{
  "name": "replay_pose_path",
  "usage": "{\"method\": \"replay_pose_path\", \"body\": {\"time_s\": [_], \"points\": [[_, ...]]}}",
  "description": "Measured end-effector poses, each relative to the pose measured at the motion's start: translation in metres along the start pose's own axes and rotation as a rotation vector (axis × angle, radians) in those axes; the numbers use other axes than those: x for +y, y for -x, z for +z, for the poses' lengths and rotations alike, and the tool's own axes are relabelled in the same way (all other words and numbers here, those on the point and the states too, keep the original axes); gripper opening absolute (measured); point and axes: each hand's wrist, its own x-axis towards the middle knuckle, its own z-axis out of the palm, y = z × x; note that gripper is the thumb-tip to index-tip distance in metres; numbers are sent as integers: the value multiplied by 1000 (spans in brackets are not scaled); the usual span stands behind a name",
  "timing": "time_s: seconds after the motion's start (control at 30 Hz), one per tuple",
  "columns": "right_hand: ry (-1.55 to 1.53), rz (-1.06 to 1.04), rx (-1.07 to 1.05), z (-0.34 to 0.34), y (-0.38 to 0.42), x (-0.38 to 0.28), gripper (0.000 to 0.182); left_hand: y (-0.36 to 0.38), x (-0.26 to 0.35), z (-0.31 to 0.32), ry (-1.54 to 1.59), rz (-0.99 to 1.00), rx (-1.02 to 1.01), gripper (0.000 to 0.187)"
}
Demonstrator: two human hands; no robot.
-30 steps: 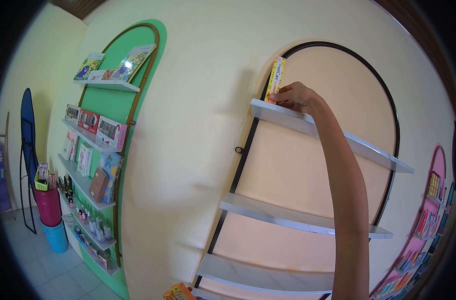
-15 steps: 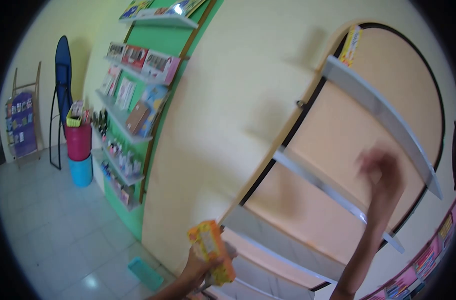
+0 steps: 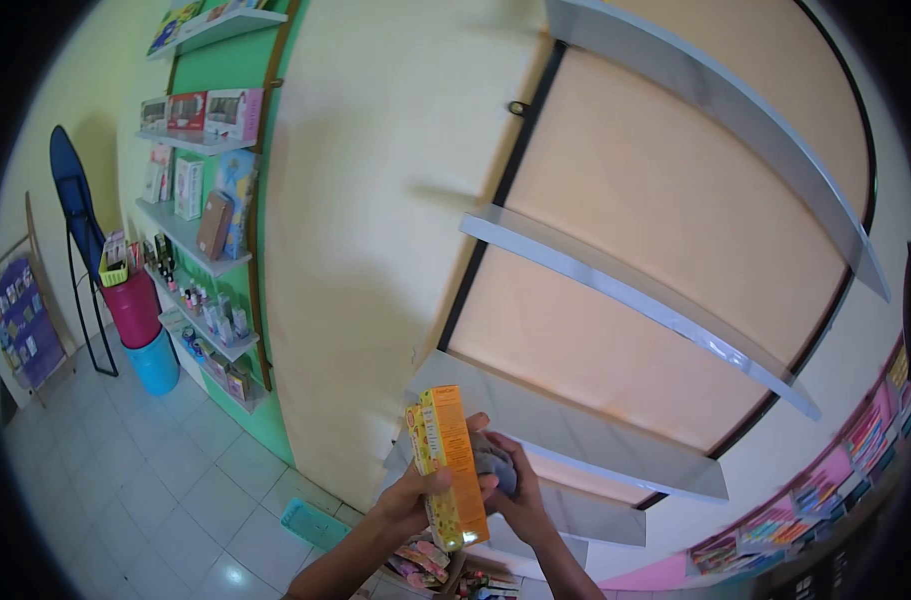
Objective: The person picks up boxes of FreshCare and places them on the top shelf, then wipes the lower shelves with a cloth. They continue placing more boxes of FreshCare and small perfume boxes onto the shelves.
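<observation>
My left hand (image 3: 408, 500) grips an orange and yellow cardboard box (image 3: 458, 465), held upright and slightly tilted in front of me. Behind the box, my right hand (image 3: 521, 490) has its fingers closed on a bunched grey cloth (image 3: 494, 464). Both hands are close together, with the cloth beside the box's right side; whether cloth and box touch is hard to make out. The lower grey shelf (image 3: 576, 428) of the arched wall unit lies just beyond my hands.
Grey shelves (image 3: 636, 285) cross the arched peach panel. At left, a green shelf unit (image 3: 201, 75) carries boxes and bottles. A turquoise basket (image 3: 316, 522) sits on the tiled floor, with piled goods (image 3: 421, 565) below my hands. Book racks (image 3: 806, 495) line the right.
My right hand has come down from the upper shelves to the grey cloth by the box. The box has turned more upright. My view has tilted down, and the top shelf's yellow box is out of view.
</observation>
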Motion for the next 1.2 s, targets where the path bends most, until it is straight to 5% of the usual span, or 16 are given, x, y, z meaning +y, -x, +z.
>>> {"method": "replay_pose_path", "body": {"time_s": [0.2, 0.3, 0.43, 0.5, 0.63, 0.7, 0.83, 0.9, 1.1, 1.2], "points": [[-255, 134, -75, 6, 38, 23, 69, 5, 1, -10, 157, -3, -84, 79], [-34, 512, -279, 5, 59, 39, 44, 1, 10, 0, 189, -12, -108, 79], [-47, 325, 22, -59, 55, 22, 30, -28, 32, 6, 26, 197, 3, 67], [-367, 188, 221, -89, 32, -15, 24, -51, 40, 8, -105, 161, 83, 59], [-185, 228, 269, -157, -4, -40, 27, -97, 44, -6, -648, -75, 230, 37], [-188, 50, 504, -163, -11, -30, 29, -106, 38, -20, -744, -61, 202, 29], [-241, -212, 616, -163, -12, -24, 30, -103, 29, -31, -822, -5, 365, 29], [-303, -166, 597, -163, -9, -11, 43, -101, 25, -36, -842, -5, 309, 37], [-209, -97, 795, -168, -15, 16, 32, -151, 18, -18, -1149, -207, 133, 41], [-400, -43, 883, -166, -16, 24, 23, -179, 11, 5, -1882, -127, -277, 54]]}}
